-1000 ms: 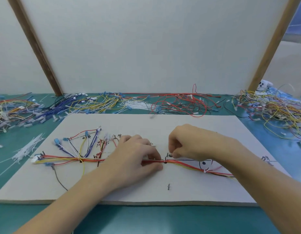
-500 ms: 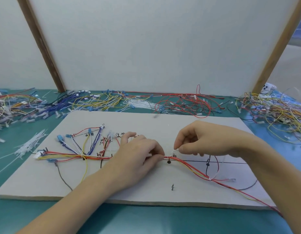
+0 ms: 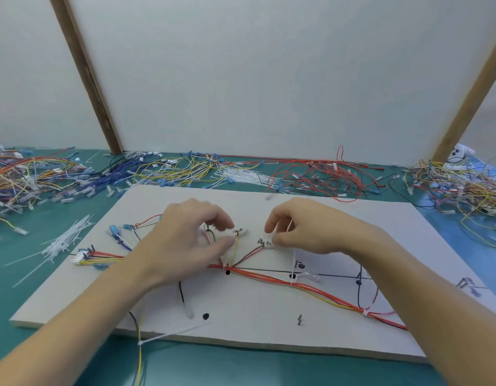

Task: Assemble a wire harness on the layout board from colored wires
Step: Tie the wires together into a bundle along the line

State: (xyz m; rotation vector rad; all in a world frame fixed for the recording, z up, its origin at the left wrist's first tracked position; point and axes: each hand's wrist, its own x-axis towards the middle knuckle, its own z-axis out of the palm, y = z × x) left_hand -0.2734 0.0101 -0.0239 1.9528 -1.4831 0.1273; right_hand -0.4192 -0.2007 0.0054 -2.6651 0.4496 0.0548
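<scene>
Two hands hover over my layout board point(image 3: 241, 324) near the table's front edge: left hand point(image 3: 185, 243) loosely curled, holding nothing. Right hand point(image 3: 305, 227) pinches a white cable tie point(image 3: 294, 254) above the red-yellow wire harness point(image 3: 311, 288)

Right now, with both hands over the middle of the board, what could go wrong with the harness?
1. The white zip tie around the red and yellow bundle has a long free tail; the right hand may snag it.
2. The left hand covers part of the trunk, so a branch wire could slip off its path unseen.
3. A loose zip tie and a yellow wire overhang the board edge; a forearm could drag them.
</scene>
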